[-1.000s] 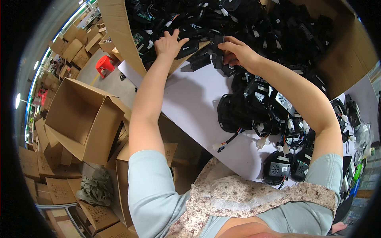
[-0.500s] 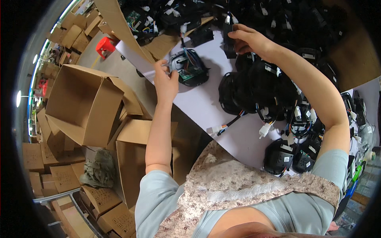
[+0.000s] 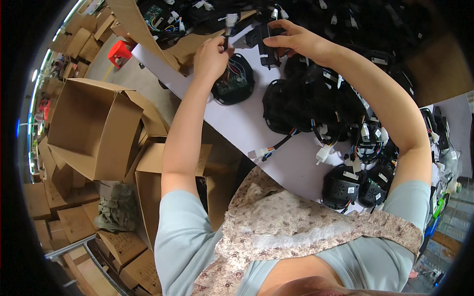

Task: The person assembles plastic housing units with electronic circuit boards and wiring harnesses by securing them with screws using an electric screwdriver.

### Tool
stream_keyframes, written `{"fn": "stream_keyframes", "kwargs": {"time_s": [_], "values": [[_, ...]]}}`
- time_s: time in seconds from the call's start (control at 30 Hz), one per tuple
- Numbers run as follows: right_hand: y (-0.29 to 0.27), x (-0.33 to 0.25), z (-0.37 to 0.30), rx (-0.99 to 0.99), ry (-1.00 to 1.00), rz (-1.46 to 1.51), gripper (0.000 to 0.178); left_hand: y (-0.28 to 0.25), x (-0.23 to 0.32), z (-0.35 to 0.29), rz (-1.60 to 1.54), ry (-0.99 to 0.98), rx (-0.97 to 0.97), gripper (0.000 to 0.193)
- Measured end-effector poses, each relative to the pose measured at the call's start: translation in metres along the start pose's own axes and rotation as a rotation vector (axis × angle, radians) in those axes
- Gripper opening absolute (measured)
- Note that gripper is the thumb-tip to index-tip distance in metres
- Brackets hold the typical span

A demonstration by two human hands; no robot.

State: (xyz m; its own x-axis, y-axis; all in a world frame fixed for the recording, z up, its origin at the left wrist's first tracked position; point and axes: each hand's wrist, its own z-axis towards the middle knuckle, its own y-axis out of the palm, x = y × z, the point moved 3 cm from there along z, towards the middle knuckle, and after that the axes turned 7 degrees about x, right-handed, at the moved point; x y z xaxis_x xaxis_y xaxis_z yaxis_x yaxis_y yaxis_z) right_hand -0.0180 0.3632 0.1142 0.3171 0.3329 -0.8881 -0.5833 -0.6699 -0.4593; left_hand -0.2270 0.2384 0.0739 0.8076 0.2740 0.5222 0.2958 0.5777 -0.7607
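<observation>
An open black housing (image 3: pixel 234 84) with a green circuit board and coloured wires lies near the left edge of the white table (image 3: pixel 237 128). Just above it, my left hand (image 3: pixel 211 59) is closed around a black-sleeved cable, whose white connector (image 3: pixel 231 20) sticks up past the fingers. My right hand (image 3: pixel 296 40) pinches a narrow black plastic part (image 3: pixel 268 53) between thumb and fingers, over the table to the right of the housing. Behind that part, a second dark flat piece is partly hidden.
Right of the housing, several black units (image 3: pixel 316 103) sit piled with white-plugged cables. More wired parts (image 3: pixel 207 15) fill the far side beside a cardboard flap (image 3: pixel 143 34). Open cartons (image 3: pixel 89 128) and a red stool (image 3: pixel 119 53) stand on the floor at left.
My left hand has left the housing's side and moved up onto the cable. My right hand has shifted left with the black plastic part. The whole view has shifted slightly.
</observation>
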Motion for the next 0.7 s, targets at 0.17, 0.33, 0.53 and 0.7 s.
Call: {"fn": "stream_keyframes", "kwargs": {"time_s": [0.17,0.33,0.53,0.7], "values": [[0.006,-0.004,0.0,-0.025,-0.023,-0.088,0.083,-0.024,-0.005,-0.074,-0.303,0.093,0.256,0.014],[0.04,-0.021,0.003,-0.143,-0.162,-0.308,0.07,-0.013,-0.023,-0.126,-0.467,0.039,0.4,0.014],[0.093,-0.035,0.002,-0.172,-0.42,-0.607,0.065,-0.001,-0.033,-0.148,-0.43,-0.09,0.44,0.013],[0.112,-0.024,0.009,-0.178,-0.442,-0.732,0.066,0.001,-0.026,-0.149,-0.423,-0.027,0.416,0.013]]}}
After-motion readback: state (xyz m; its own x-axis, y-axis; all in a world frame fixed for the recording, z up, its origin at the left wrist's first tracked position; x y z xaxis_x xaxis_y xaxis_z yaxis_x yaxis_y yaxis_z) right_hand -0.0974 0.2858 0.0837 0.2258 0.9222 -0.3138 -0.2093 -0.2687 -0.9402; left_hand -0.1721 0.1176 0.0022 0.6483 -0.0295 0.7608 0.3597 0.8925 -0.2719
